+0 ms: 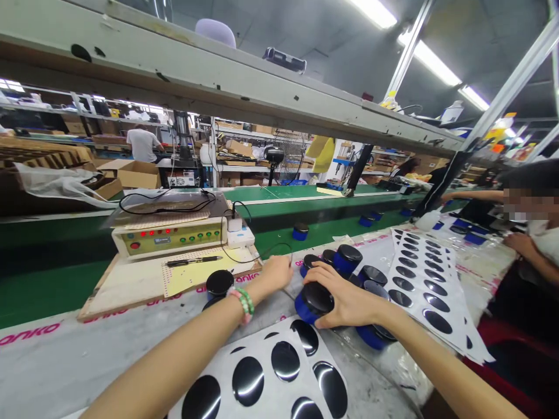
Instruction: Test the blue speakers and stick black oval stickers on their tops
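My right hand (347, 297) is wrapped around a round blue case with a glossy black top (315, 298), which sits on the plastic-covered bench. Close by on its left, my left hand (278, 272) has its fingers curled together. A thin dark wire rises by these fingertips; what they hold, if anything, is hidden. Behind my right hand stand several more blue cases (348, 256) with black tops. Another black-topped case (219, 283) is beside my left wrist. Below my forearms lie white sheets with round black stickers (248, 381).
A control box (170, 238) with lit buttons rests on a board at left, with a pen (194, 261) on yellow paper. A green conveyor (275, 209) carries blue cases. More sticker sheets (421, 273) lie at right, near a co-worker (533, 244). A shelf beam (218, 87) crosses overhead.
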The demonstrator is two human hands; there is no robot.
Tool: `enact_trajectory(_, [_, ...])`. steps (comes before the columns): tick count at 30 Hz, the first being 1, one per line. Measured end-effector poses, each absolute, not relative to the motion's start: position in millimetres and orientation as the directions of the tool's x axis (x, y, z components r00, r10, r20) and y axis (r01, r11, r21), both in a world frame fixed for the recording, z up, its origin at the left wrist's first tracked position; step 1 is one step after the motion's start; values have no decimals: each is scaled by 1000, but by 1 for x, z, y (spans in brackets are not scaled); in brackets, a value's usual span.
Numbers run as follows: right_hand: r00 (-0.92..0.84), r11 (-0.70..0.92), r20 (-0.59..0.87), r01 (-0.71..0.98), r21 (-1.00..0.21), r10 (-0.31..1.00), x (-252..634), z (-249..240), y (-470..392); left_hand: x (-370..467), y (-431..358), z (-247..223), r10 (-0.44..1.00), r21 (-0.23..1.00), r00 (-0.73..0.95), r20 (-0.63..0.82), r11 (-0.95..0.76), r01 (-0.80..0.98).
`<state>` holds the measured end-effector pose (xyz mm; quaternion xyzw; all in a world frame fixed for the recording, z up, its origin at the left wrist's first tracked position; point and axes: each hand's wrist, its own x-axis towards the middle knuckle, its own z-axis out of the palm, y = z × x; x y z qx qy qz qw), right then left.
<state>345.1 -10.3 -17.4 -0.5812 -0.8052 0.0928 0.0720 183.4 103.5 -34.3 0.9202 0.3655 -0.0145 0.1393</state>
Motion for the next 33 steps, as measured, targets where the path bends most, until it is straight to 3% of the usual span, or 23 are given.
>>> enact_trajectory(7, [155, -143, 175, 987, -78, 972, 323, -67, 7, 121, 85, 10, 596, 123, 697, -398, -718, 685])
enact_trajectory(12, [274, -280, 180, 960, 12, 945, 309, -81, 10, 98, 44, 12, 539, 101, 754, -375, -785, 612])
enact_trajectory(17, [219, -218, 65, 976, -19, 974, 326, -47, 39, 99, 25, -17, 490, 93, 816, -308, -838, 538])
enact_trajectory(24, [236, -226, 79, 967, -121, 968, 353, -15, 159, 84, 6, -40, 486, 77, 833, -263, -850, 521])
enact_trajectory(29, [168, -156, 40, 966, -204, 985, 360, -17, 189, 43, 2, -46, 503, 45, 863, 39, -864, 501])
enact_trajectory(33, [61, -37, 83, 963, -266, 995, 380, 11, 159, 43, 12, -24, 528, 157, 834, -159, -821, 550])
